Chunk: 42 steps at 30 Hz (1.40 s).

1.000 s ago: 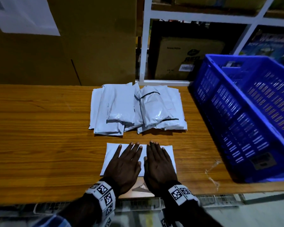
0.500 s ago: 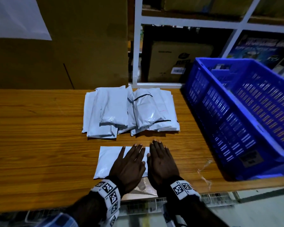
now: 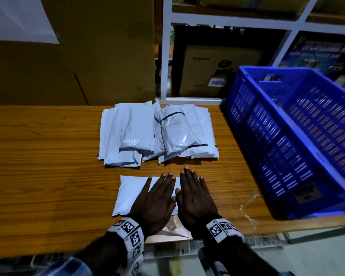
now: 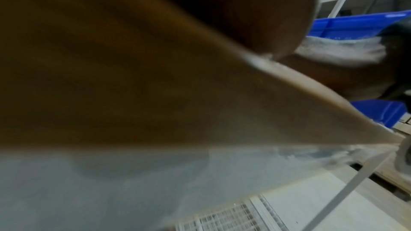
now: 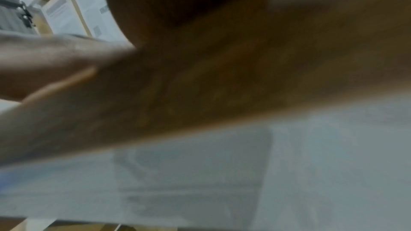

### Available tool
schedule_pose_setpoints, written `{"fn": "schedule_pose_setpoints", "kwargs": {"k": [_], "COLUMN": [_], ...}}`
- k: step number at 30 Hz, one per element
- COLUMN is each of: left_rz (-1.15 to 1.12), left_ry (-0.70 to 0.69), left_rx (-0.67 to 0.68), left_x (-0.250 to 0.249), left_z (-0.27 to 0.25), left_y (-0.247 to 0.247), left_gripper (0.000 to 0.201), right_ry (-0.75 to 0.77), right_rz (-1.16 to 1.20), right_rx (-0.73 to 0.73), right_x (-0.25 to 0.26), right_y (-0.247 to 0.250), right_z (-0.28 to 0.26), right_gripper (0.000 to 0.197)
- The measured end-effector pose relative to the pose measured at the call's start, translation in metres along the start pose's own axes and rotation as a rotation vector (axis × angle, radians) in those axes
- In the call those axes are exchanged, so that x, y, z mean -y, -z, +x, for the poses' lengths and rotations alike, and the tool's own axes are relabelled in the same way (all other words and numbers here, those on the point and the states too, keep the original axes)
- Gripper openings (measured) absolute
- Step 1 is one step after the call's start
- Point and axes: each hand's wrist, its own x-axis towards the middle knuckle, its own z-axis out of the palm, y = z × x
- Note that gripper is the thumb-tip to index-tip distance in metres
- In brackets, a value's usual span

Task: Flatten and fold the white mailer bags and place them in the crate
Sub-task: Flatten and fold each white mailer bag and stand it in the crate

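I've got open wooden table (image 3: 38,176) all along the left, bare from the back wall to the near edge. Straight ahead, the heap of white mailer bags (image 3: 157,134) blocks the middle, with only a narrow strip of wood between it and the flat bag (image 3: 131,194) near me. On the right the blue crate (image 3: 287,140) walls off that side, tilted, its open top reachable from above. A scrap of clear plastic (image 3: 249,208) lies in the gap before it.

White mailer bags (image 3: 157,132), blue slotted crate (image 3: 287,136), orange-brown wood-grain table (image 3: 48,166), black-white checkered wristbands (image 3: 130,233)
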Motion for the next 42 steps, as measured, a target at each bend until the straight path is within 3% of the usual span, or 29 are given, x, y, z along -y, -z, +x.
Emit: {"fn": "schedule_pose_setpoints", "kwargs": {"k": [3, 7, 12, 25, 42], "left_rz": [-0.011, 0.009, 0.063, 0.050, -0.016], "left_ry": [0.039, 0.098, 0.124, 0.102, 0.157], "left_rx": [0.029, -0.047, -0.060, -0.046, 0.100], "left_x": [0.002, 0.013, 0.029, 0.033, 0.038], "left_z": [-0.001, -0.010, -0.021, -0.027, -0.030], "left_y": [0.003, 0.014, 0.010, 0.005, 0.013], "left_gripper": [0.068, 0.068, 0.055, 0.058, 0.059], "right_ry": [0.001, 0.074, 0.164, 0.172, 0.087], "right_rz": [-0.047, -0.114, -0.136, -0.122, -0.090], "right_rx": [0.042, 0.004, 0.023, 0.026, 0.161], "right_x": [0.000, 0.014, 0.039, 0.038, 0.039], "right_y": [0.005, 0.010, 0.000, -0.008, 0.006], "right_z": [0.002, 0.005, 0.009, 0.006, 0.004], "right_gripper": [0.070, 0.060, 0.057, 0.056, 0.060]}}
